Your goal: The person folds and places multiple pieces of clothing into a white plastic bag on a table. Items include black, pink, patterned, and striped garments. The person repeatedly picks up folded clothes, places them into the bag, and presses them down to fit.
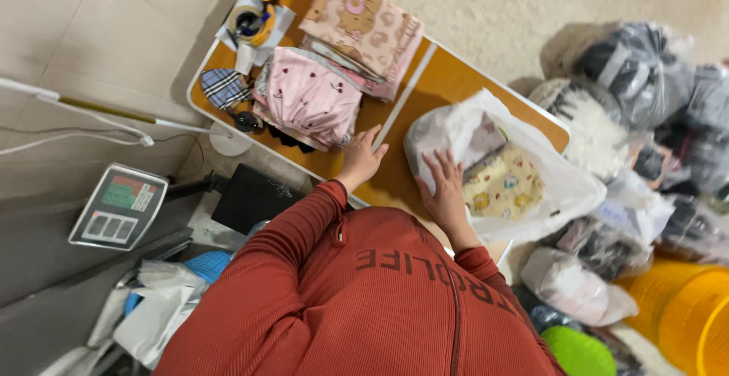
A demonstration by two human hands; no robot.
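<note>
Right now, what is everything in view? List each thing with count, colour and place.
folding table: one, orange-brown, centre
folded garments: two stacks, pink patterned, on table
clear plastic bag: one, holds yellow printed fabric, table's right end
tape dispenser: one, yellow-blue, table's far corner
checked cloth: one, blue-white, table edge
digital scale: one, grey, floor left
bagged clothes: many, clear bags, floor right
tub: one, yellow, lower right
left hand: flat on table
right hand: on the bag
</note>
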